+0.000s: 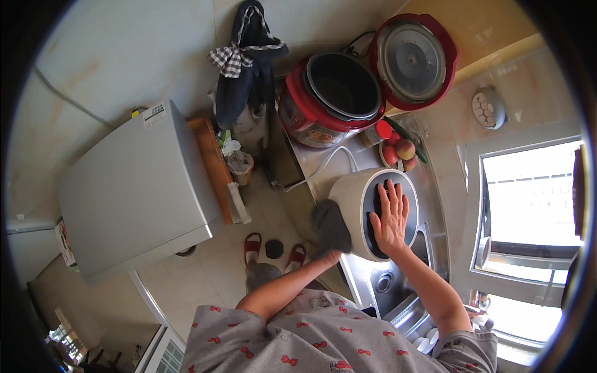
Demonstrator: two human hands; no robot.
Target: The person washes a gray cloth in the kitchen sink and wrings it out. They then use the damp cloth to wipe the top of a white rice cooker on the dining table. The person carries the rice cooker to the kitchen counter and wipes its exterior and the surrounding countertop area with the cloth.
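A cream electric kitchen appliance (353, 205) with a dark glossy top stands on the steel counter beside the sink. My right hand (392, 224) lies flat on that top, its fingers spread and gripping nothing. Low against the appliance's side, my left hand (332, 259) holds a dark grey cloth (332, 228). The cloth is blurred and covers most of the fingers. A white power cord (326, 168) runs behind the appliance and hangs over the counter's front edge.
A red pressure cooker (305, 116) stands farther back with its lid (413, 60) raised. Beside it are a red-capped jar (377, 134) and a bowl of fruit (396, 151). The sink (382, 282) lies nearer me. A grey cabinet-like appliance (135, 186) stands at left.
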